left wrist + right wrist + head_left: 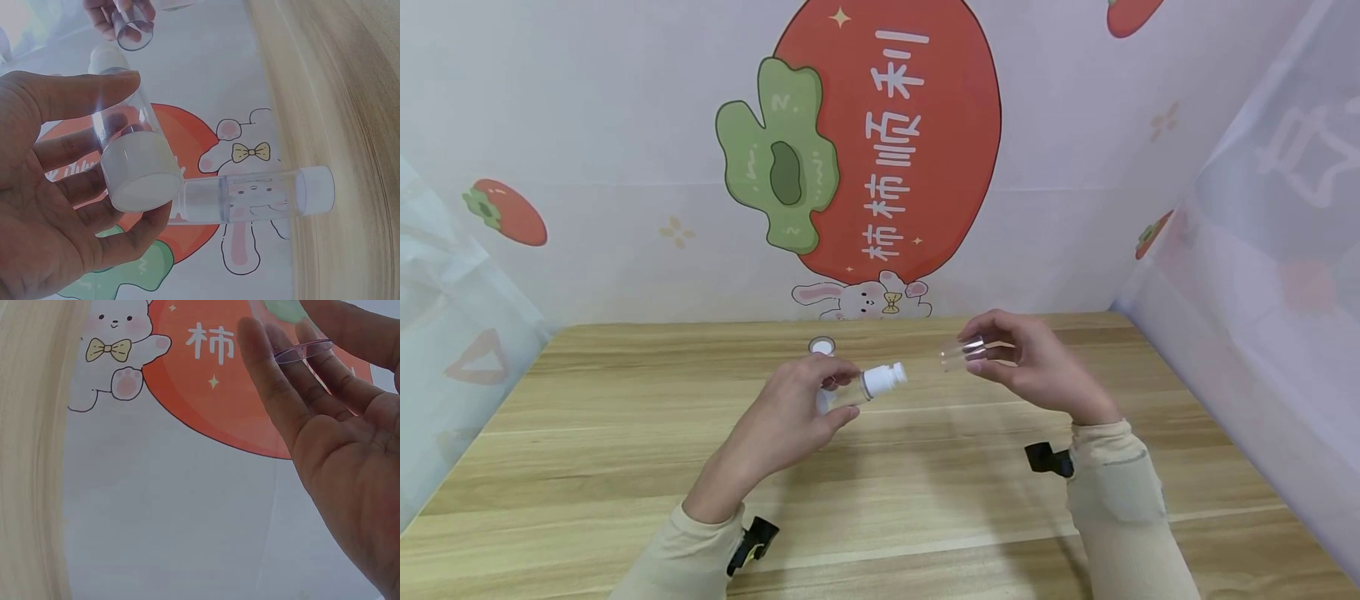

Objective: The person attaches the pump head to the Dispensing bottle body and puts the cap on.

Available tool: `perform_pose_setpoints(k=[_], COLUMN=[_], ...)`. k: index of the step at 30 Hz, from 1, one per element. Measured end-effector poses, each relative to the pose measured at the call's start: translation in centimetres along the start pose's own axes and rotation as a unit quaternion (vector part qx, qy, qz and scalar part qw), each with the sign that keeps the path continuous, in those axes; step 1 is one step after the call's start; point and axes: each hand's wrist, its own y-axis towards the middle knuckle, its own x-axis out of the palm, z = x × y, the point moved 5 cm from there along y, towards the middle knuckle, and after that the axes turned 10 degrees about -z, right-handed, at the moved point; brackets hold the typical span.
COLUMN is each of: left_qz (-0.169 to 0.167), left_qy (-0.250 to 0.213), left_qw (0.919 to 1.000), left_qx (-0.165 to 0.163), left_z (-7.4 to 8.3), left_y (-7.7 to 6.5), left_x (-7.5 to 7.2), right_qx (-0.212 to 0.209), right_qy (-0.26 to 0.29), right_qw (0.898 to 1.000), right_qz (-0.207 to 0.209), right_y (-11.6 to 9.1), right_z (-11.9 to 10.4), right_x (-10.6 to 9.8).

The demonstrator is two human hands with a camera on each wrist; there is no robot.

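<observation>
My left hand grips a clear bottle with a white pump top and a white base. The bottle is tilted above the table, its top pointing right. My right hand holds a clear cap between thumb and fingers, a short gap from the pump top. In the right wrist view only the cap's rim shows clearly. A second clear bottle, with a white base and its cap on, stands on the table behind the left hand, which partly hides it in the head view.
The wooden table ends at a printed sheet with a persimmon and rabbit pattern, hung along its back edge. More sheeting hangs at the left and right sides. A black clip is on the left wrist, another on the right.
</observation>
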Motion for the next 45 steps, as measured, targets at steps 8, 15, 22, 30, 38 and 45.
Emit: perform_pose_setpoints(k=[8, 15, 22, 30, 38, 45], left_qz=[0.002, 0.004, 0.002, 0.0, -0.004, -0.006], left_qy=[0.0, 0.003, 0.003, 0.003, -0.001, -0.003], left_qw=[1.0, 0.9999, 1.0, 1.0, 1.0, 1.0], left_qx=[0.008, 0.009, 0.004, -0.001, -0.004, -0.006], left_z=[0.0, 0.1, 0.1, 0.0, 0.1, 0.2], left_y=[0.0, 0.0, 0.1, 0.1, 0.2, 0.2], left_x=[0.0, 0.1, 0.3, 0.5, 0.7, 0.9], right_qx=[-0.012, -0.021, -0.019, -0.02, -0.034, -0.036], right_qy=[0.025, 0.029, 0.023, 0.01, 0.015, 0.018], right_qw=[1.0, 0.999, 0.999, 1.0, 0.999, 0.999], right_qz=[-0.011, -0.015, -0.017, -0.023, -0.031, -0.032], right_y=[0.3, 0.5, 0.6, 0.8, 1.0, 1.2], right_z=[-0.5, -0.9, -1.3, -1.9, -2.2, -2.4], right_x=[0.6, 1.1, 1.6, 2.2, 2.9, 3.3])
